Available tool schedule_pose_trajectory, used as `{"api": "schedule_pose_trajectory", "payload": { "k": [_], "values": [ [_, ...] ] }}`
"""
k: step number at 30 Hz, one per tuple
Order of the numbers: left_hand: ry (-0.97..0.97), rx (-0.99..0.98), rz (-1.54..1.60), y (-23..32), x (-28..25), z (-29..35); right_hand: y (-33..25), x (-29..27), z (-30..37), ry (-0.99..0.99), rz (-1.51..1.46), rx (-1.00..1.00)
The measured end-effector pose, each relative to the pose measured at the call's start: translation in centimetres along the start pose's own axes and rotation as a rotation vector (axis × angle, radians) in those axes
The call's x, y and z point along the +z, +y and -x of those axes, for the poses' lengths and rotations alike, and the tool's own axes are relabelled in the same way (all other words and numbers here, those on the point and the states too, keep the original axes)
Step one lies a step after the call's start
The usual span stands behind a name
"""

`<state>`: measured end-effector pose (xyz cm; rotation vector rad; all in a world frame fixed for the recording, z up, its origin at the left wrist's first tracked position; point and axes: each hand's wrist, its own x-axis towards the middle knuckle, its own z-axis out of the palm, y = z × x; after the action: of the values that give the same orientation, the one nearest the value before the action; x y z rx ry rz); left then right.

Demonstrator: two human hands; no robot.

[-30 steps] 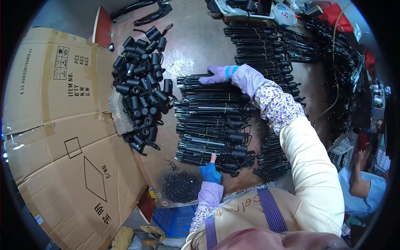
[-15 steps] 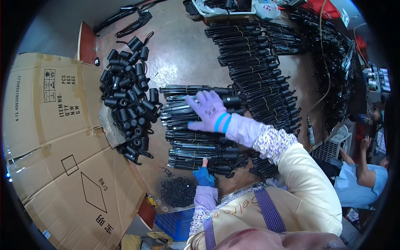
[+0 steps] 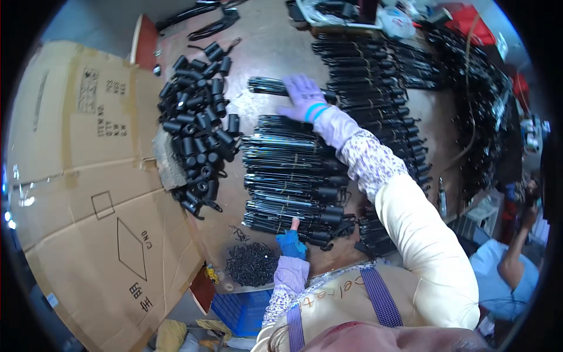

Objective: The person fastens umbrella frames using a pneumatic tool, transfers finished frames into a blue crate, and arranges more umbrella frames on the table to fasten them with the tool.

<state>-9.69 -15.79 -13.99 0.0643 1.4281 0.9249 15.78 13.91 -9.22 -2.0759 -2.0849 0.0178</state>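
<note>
Black folded umbrella frames with cylindrical handles, tied by thin yellow bands, lie side by side in a row of bundles (image 3: 281, 170) before me. My right hand (image 3: 304, 97), in a purple glove, rests palm down with fingers spread on one separate bundle (image 3: 267, 85) beyond that row. A gap lies between this bundle and the rest. My left hand (image 3: 291, 243), in a blue glove with a bare digit stretched out, touches the near edge of the row. Its other fingers are hidden.
Loose black handles (image 3: 202, 126) are heaped on the left beside a large cardboard box (image 3: 105, 176). Small black parts (image 3: 252, 264) form a pile near me. More tied bundles (image 3: 369, 88) line the right. A blue basket (image 3: 243, 311) sits below the edge; a person (image 3: 504, 270) is at far right.
My right hand has moved away from me, and the far bundle has slid off from the row, opening a gap. My left hand stays at the near edge. The whole view has shifted slightly.
</note>
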Motion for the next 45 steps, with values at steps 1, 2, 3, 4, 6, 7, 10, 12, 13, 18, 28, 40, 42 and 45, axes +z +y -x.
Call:
{"api": "schedule_pose_trajectory", "payload": {
  "k": [1,2,3,4,6,7,10,12,13,18,28,40,42,45],
  "values": [
    [0.013,0.020,-0.019,-0.3,0.4,-0.3,2.4,2.8,0.2,0.010,0.072,-0.037],
    [0.036,0.042,-0.036,-0.6,0.5,-0.5,3.1,2.7,-0.5,-0.048,0.089,-0.074],
    [0.056,0.062,-0.054,-0.8,0.7,-0.7,3.3,3.0,-0.2,-0.072,0.077,-0.038],
    [0.070,0.073,-0.078,-1.3,0.8,-0.7,3.0,3.2,0.5,-0.101,0.072,0.008],
    [0.110,0.081,-0.125,-2.3,0.9,0.3,1.2,2.9,1.6,-0.168,0.046,0.038],
    [0.120,0.083,-0.148,-2.7,1.3,0.6,0.7,2.4,1.8,-0.223,0.038,0.093],
    [0.135,0.080,-0.191,-3.7,2.4,1.3,0.6,0.8,2.5,-0.337,0.037,0.207],
    [0.125,0.112,-0.226,-3.7,2.9,2.0,1.6,-0.3,3.2,-0.364,-0.109,0.207],
    [0.122,0.128,-0.245,-3.6,3.0,2.3,2.1,-0.8,3.6,-0.378,-0.184,0.207],
    [0.170,0.119,-0.295,-2.9,4.2,5.1,5.0,-3.2,4.6,-0.663,-0.388,0.364],
    [0.035,0.063,-0.074,-4.6,2.5,5.7,3.6,-8.2,9.3,-1.001,-0.865,0.615],
    [0.002,0.059,-0.086,-5.1,-0.6,7.9,1.0,-13.2,13.1,-1.191,-0.395,0.368],
    [-0.010,0.112,-0.145,-2.9,-0.3,7.7,1.3,-11.1,12.5,-1.131,-0.461,0.353],
    [-0.029,0.170,-0.206,0.8,0.0,6.2,1.0,-8.3,10.7,-1.061,-0.527,0.337]
  ]
}}
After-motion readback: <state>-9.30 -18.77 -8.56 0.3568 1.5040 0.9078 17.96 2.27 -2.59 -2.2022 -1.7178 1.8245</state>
